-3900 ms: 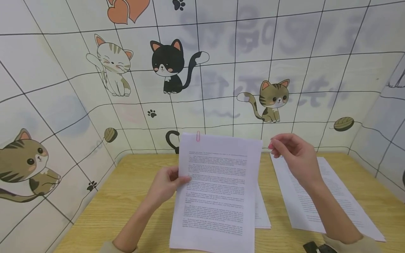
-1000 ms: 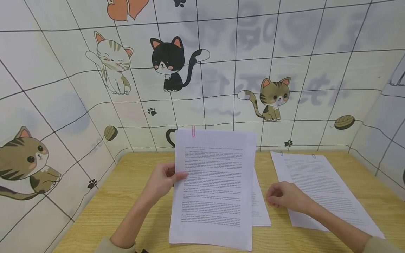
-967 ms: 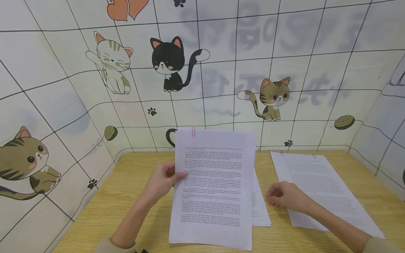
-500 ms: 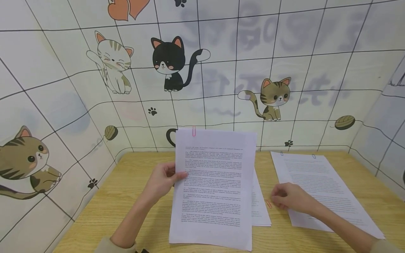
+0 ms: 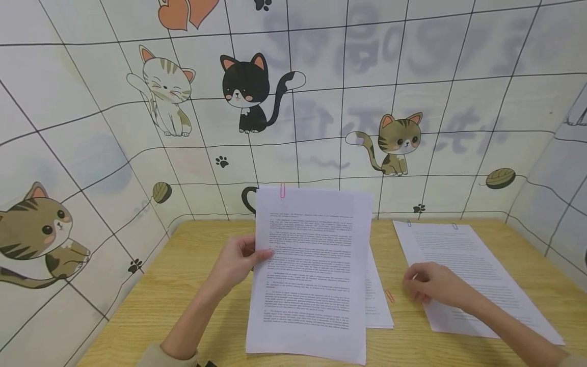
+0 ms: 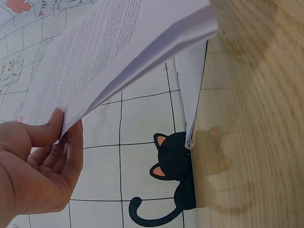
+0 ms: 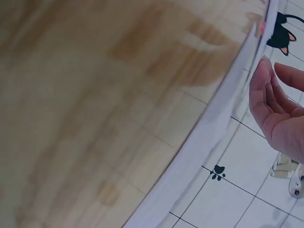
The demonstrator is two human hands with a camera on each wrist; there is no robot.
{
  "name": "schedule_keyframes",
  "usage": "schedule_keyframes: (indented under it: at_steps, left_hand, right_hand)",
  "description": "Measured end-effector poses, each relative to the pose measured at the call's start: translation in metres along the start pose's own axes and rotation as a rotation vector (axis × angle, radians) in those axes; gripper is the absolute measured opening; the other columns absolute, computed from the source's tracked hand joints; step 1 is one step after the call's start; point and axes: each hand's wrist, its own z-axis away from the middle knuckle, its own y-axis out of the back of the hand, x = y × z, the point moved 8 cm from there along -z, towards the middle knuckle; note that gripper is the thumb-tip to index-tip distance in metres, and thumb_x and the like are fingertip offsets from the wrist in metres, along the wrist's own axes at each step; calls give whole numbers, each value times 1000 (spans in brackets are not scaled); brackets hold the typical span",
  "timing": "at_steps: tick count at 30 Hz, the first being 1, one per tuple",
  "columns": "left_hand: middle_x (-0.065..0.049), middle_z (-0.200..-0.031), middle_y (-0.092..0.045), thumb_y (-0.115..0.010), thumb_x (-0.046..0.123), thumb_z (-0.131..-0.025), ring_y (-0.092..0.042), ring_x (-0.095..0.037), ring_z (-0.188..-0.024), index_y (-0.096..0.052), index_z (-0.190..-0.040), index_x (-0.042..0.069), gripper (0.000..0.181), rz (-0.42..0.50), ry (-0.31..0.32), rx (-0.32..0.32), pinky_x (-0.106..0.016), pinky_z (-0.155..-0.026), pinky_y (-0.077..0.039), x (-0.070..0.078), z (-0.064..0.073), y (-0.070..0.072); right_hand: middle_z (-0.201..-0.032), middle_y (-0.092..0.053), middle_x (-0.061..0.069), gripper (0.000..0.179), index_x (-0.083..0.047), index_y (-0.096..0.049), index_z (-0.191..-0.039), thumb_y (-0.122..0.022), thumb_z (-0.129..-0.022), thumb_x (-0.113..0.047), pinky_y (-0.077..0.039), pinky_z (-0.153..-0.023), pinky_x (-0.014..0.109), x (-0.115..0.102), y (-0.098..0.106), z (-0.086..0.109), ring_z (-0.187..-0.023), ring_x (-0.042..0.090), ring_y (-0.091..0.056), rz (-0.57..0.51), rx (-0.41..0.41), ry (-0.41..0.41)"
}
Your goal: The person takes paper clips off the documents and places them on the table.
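My left hand pinches the left edge of a stack of printed sheets, thumb in front and fingers behind. A pink paper clip sits on the stack's top edge, left of centre. The sheets stand nearly upright above the table. My right hand is low at the left edge of another printed stack. In the right wrist view, its fingers are loosely bent, thumb apart, with nothing between them. Just left of it, pink paper clips lie on the table; their number is hard to tell.
More sheets lie behind the held stack, mostly hidden. The right-hand stack carries two bluish clips, one a left clip, the other a right clip. A wall with cat drawings rises behind the wooden table.
Earlier my right hand was raised, pinching something pink. It came down, and pink clips now show on the table. It has since moved right; the right stack's lower end has shifted right too.
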Motion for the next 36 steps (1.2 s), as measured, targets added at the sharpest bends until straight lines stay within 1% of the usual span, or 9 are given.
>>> schedule_keyframes:
  at_steps: [3, 6, 10, 16, 19, 23, 29, 32, 36]
  left_hand:
    - [-11, -94, -75, -71, 3, -93, -68, -22, -77, -72, -113, -1, 21, -4, -1, 2, -26, -61, -50, 0, 0, 0]
    - [-11, -94, -75, -71, 3, -93, -67, -21, -77, -72, -113, -1, 20, -8, 4, 5, -26, -60, -49, 0, 0, 0]
    - [-11, -95, -75, -71, 3, -93, -68, -22, -78, -72, -113, -1, 21, 0, 13, 6, -27, -62, -50, -1, 0, 0]
    - [-11, -96, -75, -71, 3, -93, -70, -22, -80, -71, -114, -2, 22, 18, 11, 3, -28, -67, -54, -1, 1, 0]
    - [-12, -96, -75, -71, 3, -93, -70, -23, -80, -71, -114, -2, 22, 20, 6, 2, -28, -67, -55, -1, 0, 0]
    - [-11, -95, -75, -71, 2, -92, -70, -22, -78, -72, -113, -1, 21, 12, 6, 11, -28, -65, -54, -2, -1, -1]
    - [-11, -95, -75, -70, 1, -92, -70, -22, -79, -72, -112, -1, 20, 4, 10, 22, -29, -66, -56, -1, -1, -2]
    - [-10, -95, -75, -70, 0, -92, -70, -22, -79, -73, -112, 0, 20, -5, 10, 25, -30, -67, -56, 0, 0, -2]
    - [-11, -94, -75, -71, 0, -92, -70, -23, -78, -73, -111, -1, 20, -6, -8, 25, -30, -67, -56, 1, 1, -2]
  right_hand:
    - [-75, -64, 5, 18, 0, -66, -104, -65, -98, -17, -54, -60, 29, -4, 12, 1, -66, 18, -62, 7, 37, -13]
    - [-80, -66, 6, 20, 1, -65, -108, -64, -100, -17, -55, -63, 29, -12, 25, 2, -70, 19, -63, -6, 75, -15]
    - [-88, -67, 7, 22, 1, -64, -111, -61, -102, -19, -56, -66, 29, -27, 41, 2, -74, 19, -64, -19, 130, 19]
    - [-94, -68, 9, 28, 2, -62, -115, -61, -103, -23, -57, -72, 30, -52, 61, 1, -79, 18, -66, -54, 215, 75]
    - [-96, -69, 10, 28, 2, -62, -115, -61, -103, -24, -57, -73, 30, -66, 64, 0, -82, 18, -67, -70, 246, 121]
    - [-96, -70, 7, 24, -1, -64, -114, -61, -103, -23, -56, -74, 27, -83, 64, -1, -84, 16, -66, -62, 284, 171]
    - [-97, -70, 5, 23, -6, -65, -116, -61, -103, -25, -54, -75, 23, -101, 65, -3, -86, 15, -66, -48, 351, 200]
    - [-99, -70, 5, 24, -6, -64, -117, -60, -104, -26, -52, -77, 21, -108, 67, -4, -86, 15, -66, -59, 382, 213]
    - [-102, -70, 2, 25, -6, -64, -119, -59, -104, -26, -52, -78, 18, -117, 68, -5, -88, 14, -65, -94, 415, 226]
